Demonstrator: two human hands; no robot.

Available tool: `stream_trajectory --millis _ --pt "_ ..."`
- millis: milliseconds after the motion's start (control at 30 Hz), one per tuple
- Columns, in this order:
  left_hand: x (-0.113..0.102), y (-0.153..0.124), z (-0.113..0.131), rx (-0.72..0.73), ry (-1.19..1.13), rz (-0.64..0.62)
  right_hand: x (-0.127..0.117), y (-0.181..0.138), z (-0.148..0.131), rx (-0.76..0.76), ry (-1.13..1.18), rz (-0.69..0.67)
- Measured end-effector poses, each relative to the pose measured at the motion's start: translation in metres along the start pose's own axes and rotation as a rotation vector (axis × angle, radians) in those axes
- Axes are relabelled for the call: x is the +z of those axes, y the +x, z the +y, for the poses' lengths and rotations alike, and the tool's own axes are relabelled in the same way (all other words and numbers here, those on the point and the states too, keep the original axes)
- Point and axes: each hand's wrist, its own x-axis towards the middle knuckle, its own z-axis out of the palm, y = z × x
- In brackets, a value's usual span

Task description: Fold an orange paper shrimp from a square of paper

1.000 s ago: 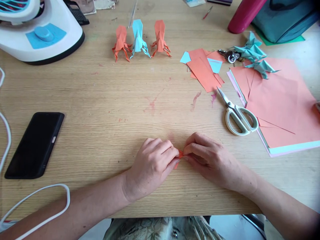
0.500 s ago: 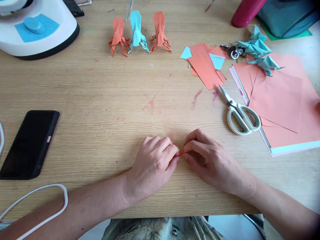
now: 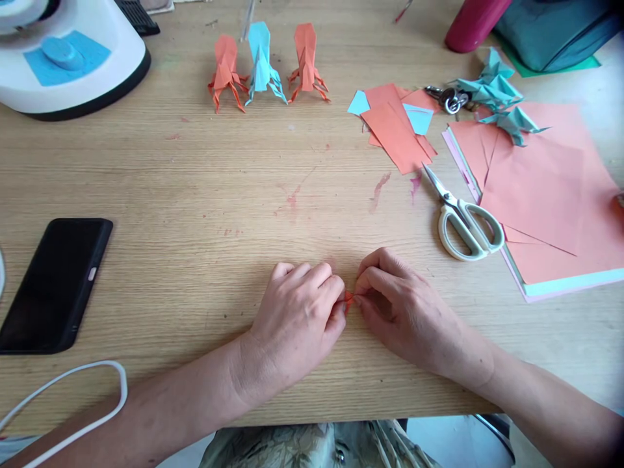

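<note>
My left hand and my right hand meet near the front edge of the wooden table. Both are closed in a pinch on a small folded piece of orange paper, of which only a sliver shows between the fingertips. The rest of the piece is hidden under my fingers. Three finished origami figures stand in a row at the back: an orange one, a light blue one and another orange one.
White-handled scissors lie right of my hands beside a stack of orange sheets. Paper offcuts, teal origami, keys and a magenta bottle sit behind. A black phone, white cable and white appliance are left.
My hands have stayed pinched on the orange piece and drawn slightly closer, so less of the paper shows. The view shifted a little.
</note>
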Motion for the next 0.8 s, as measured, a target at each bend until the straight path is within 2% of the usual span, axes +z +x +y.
stream_trajectory --millis 133,400,800 --pt "-0.001 0.000 0.000 -0.019 -0.022 -0.015 -0.001 0.001 -0.001 0.013 -0.004 -0.012" --pt "-0.004 0.003 -0.004 -0.019 -0.114 -0.066 -0.013 -0.004 0.008 -0.007 0.135 -0.073" --pt "-0.002 0.005 -0.003 -0.039 -0.097 -0.052 -0.005 0.004 0.001 0.030 0.032 -0.046"
